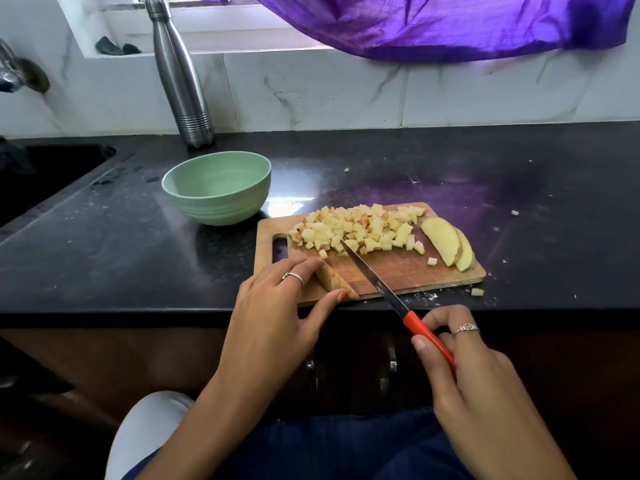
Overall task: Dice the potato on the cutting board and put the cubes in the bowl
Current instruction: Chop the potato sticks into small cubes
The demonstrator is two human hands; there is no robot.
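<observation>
A wooden cutting board (398,271) lies at the counter's front edge. A heap of potato cubes (360,230) covers its far half, and two potato slices (448,244) lean at its right end. My left hand (277,306) pinches a potato piece (334,280) at the board's near left corner. My right hand (460,362) grips a red-handled knife (388,292), whose blade slants across the board with its tip at the cube heap. The green bowl (216,192) stands left of and behind the board, nothing visible inside.
A steel bottle (180,74) stands against the tiled wall behind the bowl. A dark sink (41,174) sits at the far left. Stray potato bits (477,292) lie on the black counter (519,202) right of the board. A purple cloth (450,26) hangs above.
</observation>
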